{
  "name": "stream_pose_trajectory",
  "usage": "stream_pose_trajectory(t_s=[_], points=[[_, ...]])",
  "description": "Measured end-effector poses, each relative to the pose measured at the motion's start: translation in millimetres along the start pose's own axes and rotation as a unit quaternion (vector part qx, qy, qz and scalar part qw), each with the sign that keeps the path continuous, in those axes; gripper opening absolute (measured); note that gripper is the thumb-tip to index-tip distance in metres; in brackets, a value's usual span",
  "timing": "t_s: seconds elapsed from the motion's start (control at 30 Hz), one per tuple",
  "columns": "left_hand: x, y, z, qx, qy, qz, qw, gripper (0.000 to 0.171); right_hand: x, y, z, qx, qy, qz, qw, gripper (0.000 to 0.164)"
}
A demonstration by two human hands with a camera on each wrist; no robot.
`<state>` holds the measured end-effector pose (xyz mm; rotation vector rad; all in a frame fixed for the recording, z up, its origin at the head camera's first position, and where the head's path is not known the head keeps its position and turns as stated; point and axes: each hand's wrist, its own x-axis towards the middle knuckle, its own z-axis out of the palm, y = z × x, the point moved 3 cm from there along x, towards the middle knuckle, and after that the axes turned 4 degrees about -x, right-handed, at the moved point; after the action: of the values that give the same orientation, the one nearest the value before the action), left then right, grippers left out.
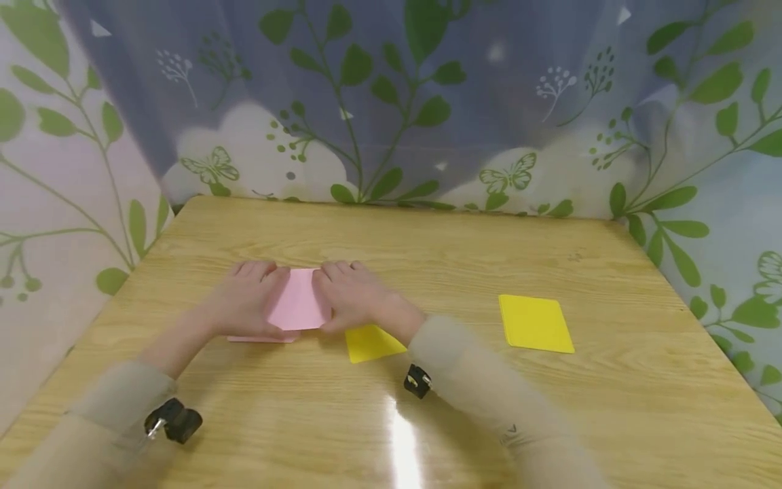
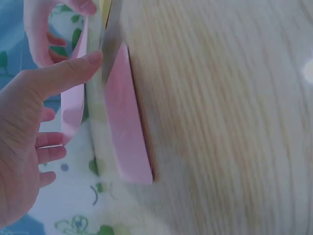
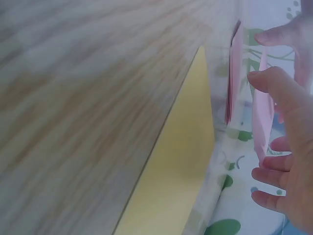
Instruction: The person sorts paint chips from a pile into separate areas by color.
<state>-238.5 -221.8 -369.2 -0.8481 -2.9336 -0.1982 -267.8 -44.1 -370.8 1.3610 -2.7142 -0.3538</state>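
Observation:
Between both hands a pink sheet of paper (image 1: 299, 299) is held up off the table, slightly bent. My left hand (image 1: 247, 299) grips its left edge, and my right hand (image 1: 352, 297) grips the opposite edge, thumbs on the near side. Below the left hand lies a low stack of pink paper (image 2: 128, 127), mostly covered by that hand in the head view. A yellow square of paper (image 1: 371, 343) lies under the right wrist, partly hidden by it; the right wrist view shows it flat on the wood.
Further right, another yellow square (image 1: 536, 323) rests flat on the wooden table (image 1: 427, 251). Printed leaf-pattern curtains (image 1: 379, 102) surround the table's back and sides. A small black clip-like device hangs beneath each sleeve cuff.

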Motion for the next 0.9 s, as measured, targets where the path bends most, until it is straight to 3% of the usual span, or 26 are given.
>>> stream_pose_trajectory(t_s=[0.17, 0.4, 0.63, 0.9], points=[[-8.7, -9.3, -7.3, 0.011, -0.010, 0.009, 0.9999, 0.100, 15.1, -12.2, 3.0, -0.013, -0.010, 0.005, 1.000, 0.083], [-18.7, -22.2, -5.4, 0.017, -0.024, 0.034, 0.9990, 0.097, 29.0, -30.4, 4.6, 0.002, -0.053, 0.007, 0.999, 0.090], [-16.4, -29.2, 0.3, 0.006, -0.071, 0.018, 0.9973, 0.094, 39.5, -40.5, 10.6, 0.019, -0.094, 0.037, 0.995, 0.092], [-14.7, -31.8, 2.9, 0.003, -0.130, -0.005, 0.9915, 0.094, 43.5, -46.0, 12.4, 0.026, -0.114, 0.046, 0.992, 0.084]])
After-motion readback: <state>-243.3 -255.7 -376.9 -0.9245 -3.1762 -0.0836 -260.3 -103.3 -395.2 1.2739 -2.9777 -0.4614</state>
